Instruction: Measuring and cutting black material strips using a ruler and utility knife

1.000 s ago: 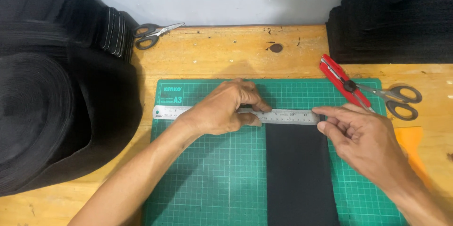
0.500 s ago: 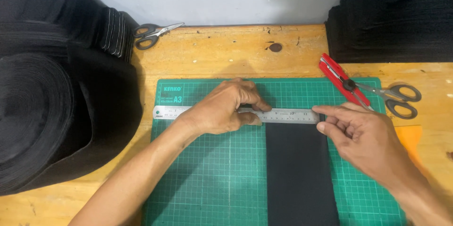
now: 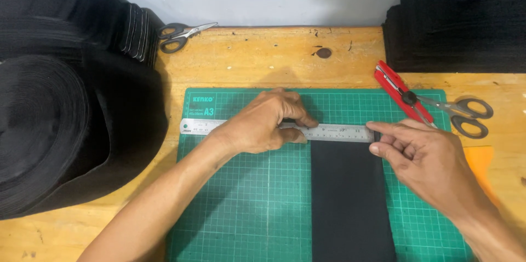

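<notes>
Wooden and pale yellow, the bench (image 3: 257, 56) carries everything under me. On its left edge sits a big roll of black webbing (image 3: 60, 125), and a stack of more black material (image 3: 460, 21) fills the far right corner. In the middle lies my green cutting mat (image 3: 246, 207) with its printed grid. A strip of black fabric (image 3: 348, 202) runs up the mat from the near edge, its far end lying under or against the steel ruler (image 3: 339, 130), which lies crosswise on the mat.

My left hand (image 3: 263, 122) presses flat on the ruler near its middle, fingers spread and curled over the top edge, thumb tucked on the near side; its grip pins the ruler down rather than closing around it. My right hand (image 3: 422, 155) rests at the ruler's right end, just beside the strip's right corner, index finger stretched out and touching the ruler's tip, the other fingers loosely bent; this grip holds nothing that I can see.

Beyond my right hand, a red utility knife (image 3: 397, 92) lies slantwise at the mat's corner, touching a pair of grey-handled scissors (image 3: 463, 114). An orange object (image 3: 482, 160) peeks out beside the mat. Smaller scissors (image 3: 183, 35) lie at the far left of the bench.
</notes>
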